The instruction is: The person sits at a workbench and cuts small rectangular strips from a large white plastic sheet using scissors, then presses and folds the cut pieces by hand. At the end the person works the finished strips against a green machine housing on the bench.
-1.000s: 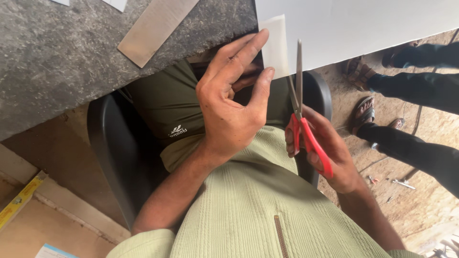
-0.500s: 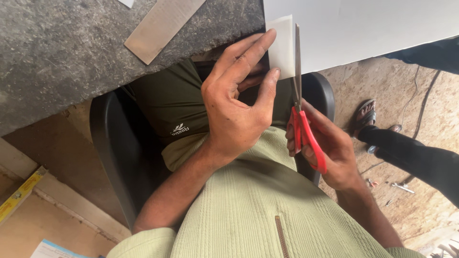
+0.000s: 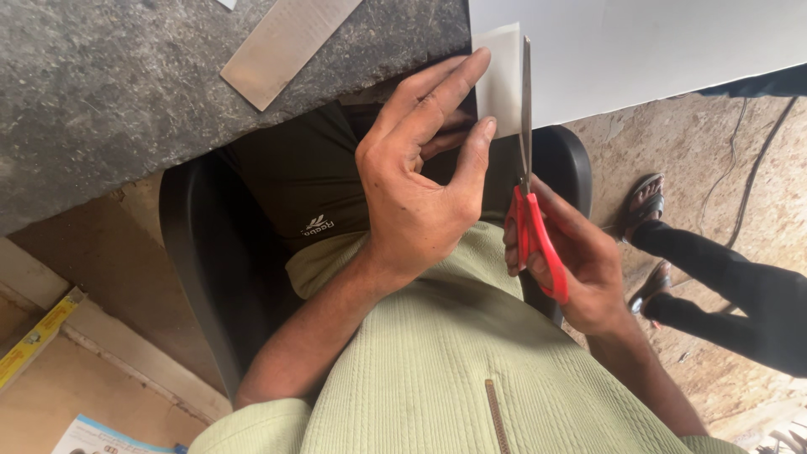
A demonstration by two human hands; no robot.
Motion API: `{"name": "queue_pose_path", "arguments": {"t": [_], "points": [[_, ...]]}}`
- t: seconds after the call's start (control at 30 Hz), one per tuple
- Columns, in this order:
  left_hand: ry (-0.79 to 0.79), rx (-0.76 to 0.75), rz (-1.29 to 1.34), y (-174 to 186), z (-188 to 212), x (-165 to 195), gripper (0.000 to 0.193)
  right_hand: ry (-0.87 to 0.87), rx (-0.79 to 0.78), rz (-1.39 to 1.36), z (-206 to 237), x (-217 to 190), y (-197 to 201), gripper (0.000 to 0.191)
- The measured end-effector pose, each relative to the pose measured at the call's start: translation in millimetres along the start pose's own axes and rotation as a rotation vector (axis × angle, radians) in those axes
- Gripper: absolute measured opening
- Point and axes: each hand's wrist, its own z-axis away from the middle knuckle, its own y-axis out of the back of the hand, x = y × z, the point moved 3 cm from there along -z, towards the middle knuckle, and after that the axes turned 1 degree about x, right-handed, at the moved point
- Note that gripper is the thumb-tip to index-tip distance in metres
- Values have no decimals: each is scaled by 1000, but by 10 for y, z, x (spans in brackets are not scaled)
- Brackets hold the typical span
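While the left hand (image 3: 420, 181) pinches a small white piece of paper (image 3: 498, 80) between its thumb and its 2 longest fingers, the right hand (image 3: 572, 261) is closed through the red handles of a pair of scissors (image 3: 528, 168), whose blades point up along the paper's right edge. The paper is held in the air just past the edge of the grey stone table (image 3: 126, 109), in front of a large white sheet (image 3: 639, 50) that lies on that table. From this angle the blades look almost together (I cannot tell whether they are biting into the paper or running just beside it). The clearest risk, as I judge it, is to the left thumb: its tip sits very close to the blade, and a small push forward or a slip of the paper could bring the edge against skin. The paper is also unsupported, so it could bend away from the blades and give a crooked or torn cut. A loose pinch could let the cut strip drop onto the lap or the black chair (image 3: 202, 252). A grey strip (image 3: 286, 46) lies on the table well apart from the hands, and another person's sandalled foot (image 3: 643, 202) and dark trouser leg stand on the floor to the right, near enough that a dropped pair of scissors could land close to them.
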Motion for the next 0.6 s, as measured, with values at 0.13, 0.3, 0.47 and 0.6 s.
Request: {"name": "queue_pose_path", "arguments": {"t": [0.13,0.3,0.47,0.6], "points": [[6,1,6,2,1,6,41,-26,24,28,16,-1,-8,71],[8,1,2,1,-4,12,41,-29,38,24,19,2,-6,72],[12,5,-3,3,-1,19,42,-23,52,36,19,8,-6,71],[10,4,-15,12,2,20,42,-26,60,47,16,0,-9,72]]}}
